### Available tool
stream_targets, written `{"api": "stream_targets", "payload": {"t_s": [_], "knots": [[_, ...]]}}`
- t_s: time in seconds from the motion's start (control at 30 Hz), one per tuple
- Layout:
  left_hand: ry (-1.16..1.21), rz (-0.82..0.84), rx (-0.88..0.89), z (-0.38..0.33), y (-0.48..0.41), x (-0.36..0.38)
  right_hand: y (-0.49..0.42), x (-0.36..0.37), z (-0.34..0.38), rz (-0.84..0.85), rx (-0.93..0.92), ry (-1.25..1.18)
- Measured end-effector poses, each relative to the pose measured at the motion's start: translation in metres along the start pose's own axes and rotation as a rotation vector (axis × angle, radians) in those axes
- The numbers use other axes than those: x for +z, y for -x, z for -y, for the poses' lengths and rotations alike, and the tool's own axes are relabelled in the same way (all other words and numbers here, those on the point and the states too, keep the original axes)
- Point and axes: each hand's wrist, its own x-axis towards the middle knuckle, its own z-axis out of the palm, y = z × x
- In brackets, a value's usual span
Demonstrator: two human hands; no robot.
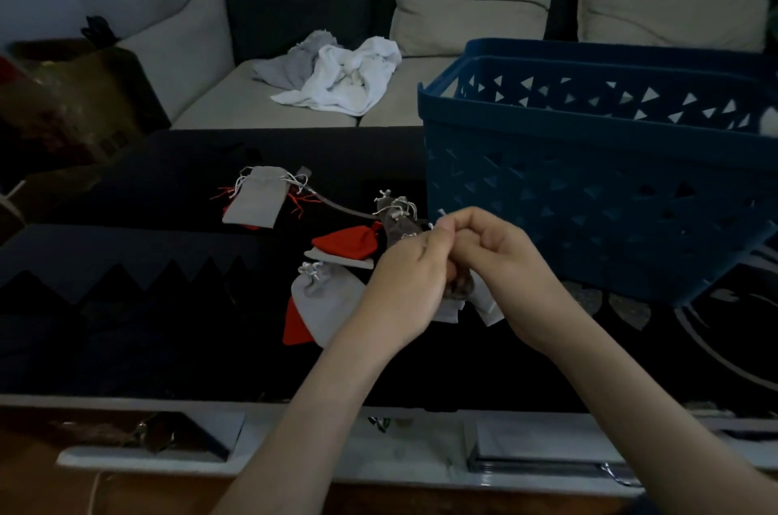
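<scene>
My left hand (406, 283) and my right hand (501, 257) meet above the dark table (168, 304). Together they hold a small brown drawstring pouch (461, 286), mostly hidden between them. The fingertips of both hands pinch its white cord near the top. Several other small pouches lie on the table: a grey one (257, 196) at the back left, a red one (349, 241) in the middle, a grey one (322, 300) over a red one (294, 325) nearer me, and a brown one (398, 215) just behind my hands.
A large blue plastic basket (589, 186) stands on the table at the right, close to my right hand. Behind the table is a grey sofa (269, 102) with crumpled white and grey cloths (341, 76) on the seat. A dark bag (71, 93) sits at the left.
</scene>
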Motion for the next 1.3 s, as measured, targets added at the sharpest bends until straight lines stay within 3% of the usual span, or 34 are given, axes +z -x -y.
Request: {"api": "stream_targets", "payload": {"t_s": [0.27, 0.43, 0.6, 0.73, 0.93, 1.07, 1.2, 1.3], "knots": [[0.155, -0.019, -0.003, -0.004, -0.003, 0.0, -0.005, -0.014, 0.004, 0.052, 0.154, -0.18], [0.255, 0.024, 0.02, -0.005, -0.003, 0.003, -0.003, -0.01, 0.003, -0.052, 0.051, -0.026], [0.293, 0.072, 0.003, -0.001, -0.007, 0.001, -0.001, -0.013, 0.005, -0.08, -0.025, -0.035], [0.368, 0.05, -0.026, 0.0, -0.01, -0.001, 0.0, -0.015, 0.005, -0.051, -0.024, -0.05], [0.434, 0.052, -0.081, -0.003, -0.014, -0.012, -0.004, -0.022, -0.002, 0.024, 0.127, 0.15], [0.329, 0.176, 0.024, -0.003, -0.01, -0.013, -0.005, -0.026, 0.003, -0.063, 0.123, 0.107], [0.285, 0.12, 0.073, -0.006, -0.006, -0.015, -0.006, -0.027, 0.004, -0.111, 0.08, 0.102], [-0.335, -0.089, 0.251, -0.004, -0.004, -0.012, -0.005, -0.024, 0.005, -0.148, 0.082, 0.11]]}}
